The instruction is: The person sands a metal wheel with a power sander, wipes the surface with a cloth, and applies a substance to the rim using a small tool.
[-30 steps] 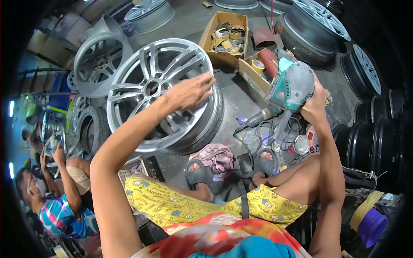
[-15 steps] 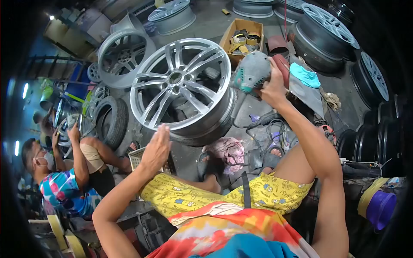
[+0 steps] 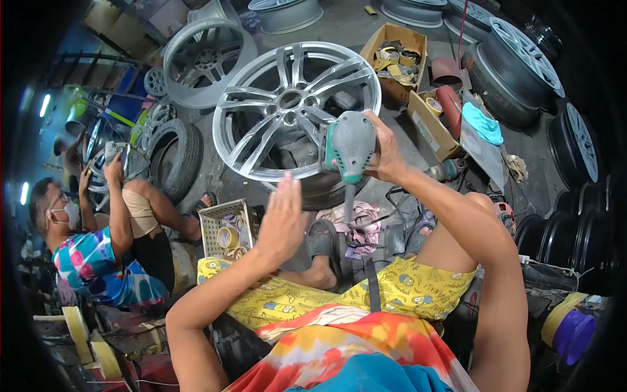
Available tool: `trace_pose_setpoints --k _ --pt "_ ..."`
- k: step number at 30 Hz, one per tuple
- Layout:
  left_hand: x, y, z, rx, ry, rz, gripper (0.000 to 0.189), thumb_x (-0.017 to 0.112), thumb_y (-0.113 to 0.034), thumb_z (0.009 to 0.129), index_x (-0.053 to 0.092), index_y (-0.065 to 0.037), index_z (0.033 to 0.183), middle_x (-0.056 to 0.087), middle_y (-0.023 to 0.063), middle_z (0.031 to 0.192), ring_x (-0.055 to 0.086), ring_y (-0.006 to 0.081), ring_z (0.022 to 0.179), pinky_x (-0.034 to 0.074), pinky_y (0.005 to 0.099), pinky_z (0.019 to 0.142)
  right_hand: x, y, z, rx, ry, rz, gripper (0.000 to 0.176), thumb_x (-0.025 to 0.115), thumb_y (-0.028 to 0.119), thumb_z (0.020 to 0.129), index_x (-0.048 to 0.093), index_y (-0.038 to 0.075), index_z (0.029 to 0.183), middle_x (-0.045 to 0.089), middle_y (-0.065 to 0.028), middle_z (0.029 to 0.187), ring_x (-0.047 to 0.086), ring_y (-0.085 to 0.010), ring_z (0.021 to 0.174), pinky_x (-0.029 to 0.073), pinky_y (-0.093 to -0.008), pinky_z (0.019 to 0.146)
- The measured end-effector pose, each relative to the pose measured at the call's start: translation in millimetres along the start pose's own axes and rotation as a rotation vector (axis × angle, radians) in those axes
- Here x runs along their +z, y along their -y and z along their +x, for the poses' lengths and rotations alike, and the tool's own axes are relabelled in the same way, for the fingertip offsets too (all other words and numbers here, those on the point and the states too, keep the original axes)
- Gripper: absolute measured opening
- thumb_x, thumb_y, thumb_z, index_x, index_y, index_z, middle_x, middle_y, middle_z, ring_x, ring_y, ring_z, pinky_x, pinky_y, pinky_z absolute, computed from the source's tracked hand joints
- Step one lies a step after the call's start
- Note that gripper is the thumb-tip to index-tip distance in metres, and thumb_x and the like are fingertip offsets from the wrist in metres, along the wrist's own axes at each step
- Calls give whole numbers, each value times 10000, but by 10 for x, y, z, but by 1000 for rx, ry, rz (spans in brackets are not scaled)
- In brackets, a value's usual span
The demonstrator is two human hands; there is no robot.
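Observation:
In front of me a silver alloy wheel rim (image 3: 238,91) lies face up, resting on a tyre or second wheel underneath. My right hand (image 3: 386,149) is wrapped round a grey and green electric sander (image 3: 353,140), which overlaps the rim's near right spokes in this view. Its cord hangs down from the sander's lower end. My left hand (image 3: 283,219) is held up flat, fingers stretched out together, just short of the rim's near edge and touching nothing. A pink rag (image 3: 361,225) lies on the floor between my feet.
A cardboard box (image 3: 385,40) of sanding discs stands behind the rim, with a smaller carton (image 3: 428,130) at right. A basket (image 3: 209,236) with tape rolls sits by my left knee. A masked co-worker (image 3: 104,261) sits at left. Wheels and a tyre (image 3: 175,153) surround us.
My right hand has brought the sander left and nearer, from beside the rim to over its near right side. My left hand has shifted right. The view has turned slightly.

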State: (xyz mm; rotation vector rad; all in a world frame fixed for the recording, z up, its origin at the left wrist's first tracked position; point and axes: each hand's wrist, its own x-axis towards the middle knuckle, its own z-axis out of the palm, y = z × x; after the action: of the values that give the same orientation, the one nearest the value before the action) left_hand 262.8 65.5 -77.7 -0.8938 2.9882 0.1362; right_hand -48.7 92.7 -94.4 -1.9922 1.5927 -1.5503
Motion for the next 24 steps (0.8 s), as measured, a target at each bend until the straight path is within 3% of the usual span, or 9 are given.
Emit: trace_pose_setpoints --k 3,6,10,11,16,19,22,23,24 --pt "38 584 -104 -226 21 90 757 571 -266 1041 236 151 1576 184 352 1675 224 457 1570 271 515 1266 -97 -79 53 -161 17 -81 781 984 348 640 628 6 1246 642 -158 1176 638 -324 1092 494 -429 987" --pt "40 1394 -99 -498 159 150 762 546 -299 1049 230 149 1578 221 356 1663 272 481 1545 318 526 1237 -310 -100 89 -97 24 -172 781 984 372 639 636 7 1235 631 -145 1158 628 -320 1080 482 -435 991" --pt "-219 2050 -14 -577 -57 54 686 569 -321 1037 369 136 1508 425 371 1540 488 484 1395 463 497 1122 -379 -67 17 -76 62 -295 768 983 377 639 643 5 1219 621 -138 1147 616 -314 1078 482 -435 973" --pt "-168 2156 -13 -492 -236 60 603 587 -342 1032 508 92 1442 565 350 1414 590 469 1276 499 490 1064 -343 -23 -7 -35 91 -229 765 982 388 640 651 13 1218 621 -139 1144 612 -321 1075 482 -438 971" --pt "-543 1858 74 -461 -303 -240 486 623 -382 1023 711 46 1238 721 296 1148 695 433 1109 530 471 961 127 300 68 -202 231 -267 792 948 449 609 685 72 1253 612 -117 1115 570 -308 1085 422 -435 970" --pt "-771 1709 133 -497 -130 -722 492 620 -425 1054 705 1 1286 732 70 987 644 100 836 532 275 750 733 569 207 -141 292 -257 730 918 297 560 679 49 1204 593 -126 1246 534 -322 1207 397 -466 1021" --pt "-1078 1275 96 -442 -47 -987 544 661 -452 1027 687 7 1319 721 128 949 655 166 850 525 314 781 1343 912 513 -133 342 -349 709 902 292 575 691 60 1211 592 -111 1257 533 -311 1201 401 -466 1009" --pt "-1132 1267 76 -407 28 -893 572 684 -463 1011 663 -1 1346 726 161 1077 668 205 967 528 339 859 1506 1005 616 -138 353 -303 678 892 294 596 698 64 1203 590 -104 1268 532 -304 1209 401 -466 1004" --pt "-946 1350 55 -277 -126 -778 672 780 -498 925 627 -16 1367 682 230 1224 653 269 1094 515 380 941 1652 1063 715 -144 362 -261 647 881 296 616 705 69 1196 589 -98 1279 530 -297 1216 401 -465 999"
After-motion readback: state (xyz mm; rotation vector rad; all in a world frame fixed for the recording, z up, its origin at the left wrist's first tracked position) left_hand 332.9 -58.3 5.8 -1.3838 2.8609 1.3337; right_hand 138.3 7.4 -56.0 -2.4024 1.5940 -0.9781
